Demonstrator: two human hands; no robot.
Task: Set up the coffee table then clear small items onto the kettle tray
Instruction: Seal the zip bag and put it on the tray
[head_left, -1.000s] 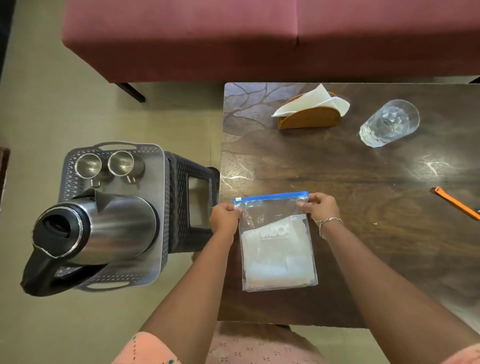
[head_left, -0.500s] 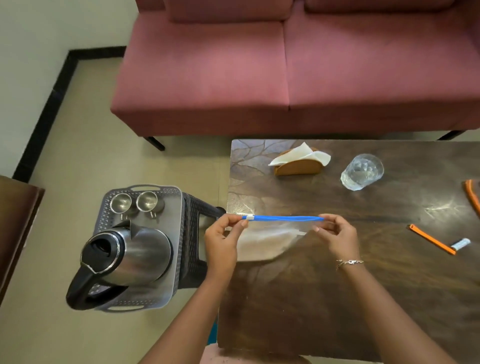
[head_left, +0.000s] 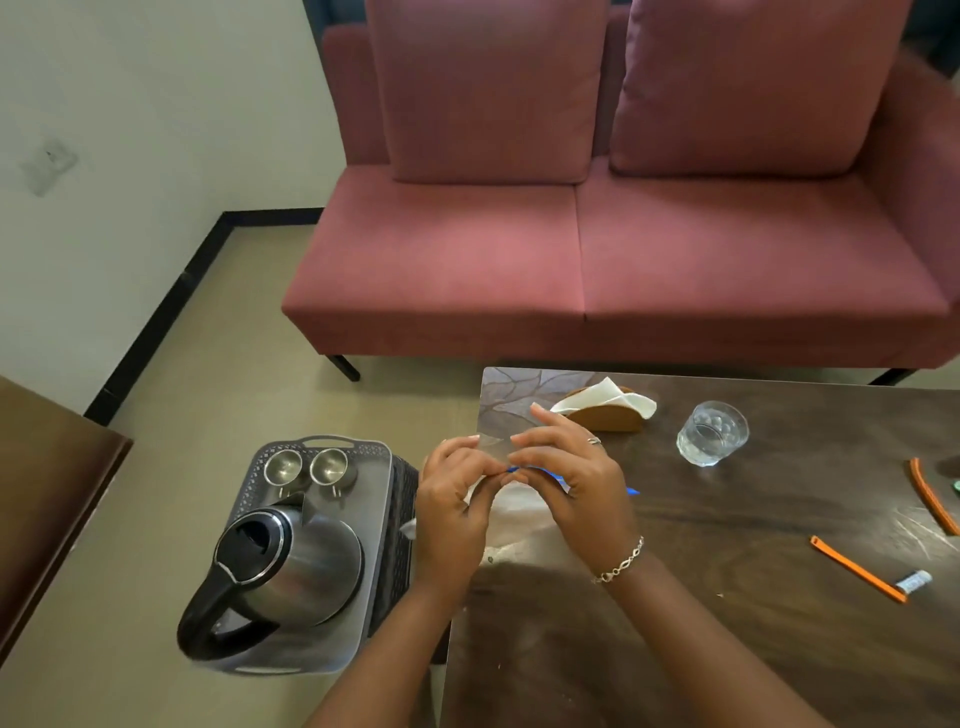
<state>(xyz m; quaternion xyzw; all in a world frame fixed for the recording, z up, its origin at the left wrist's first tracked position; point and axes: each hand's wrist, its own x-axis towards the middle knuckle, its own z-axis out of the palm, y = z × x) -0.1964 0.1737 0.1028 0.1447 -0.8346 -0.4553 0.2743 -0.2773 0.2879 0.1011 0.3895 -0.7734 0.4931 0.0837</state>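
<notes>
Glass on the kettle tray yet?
No, the glass stands on the coffee table near the napkin holder; the tray holds the kettle and two metal cups.

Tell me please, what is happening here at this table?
A person holds a clear plastic bag above the left end of the coffee table, with the fingers of the left hand and right hand pinching its blue zip strip. The kettle and two small metal cups stand on the grey tray beside the table.
</notes>
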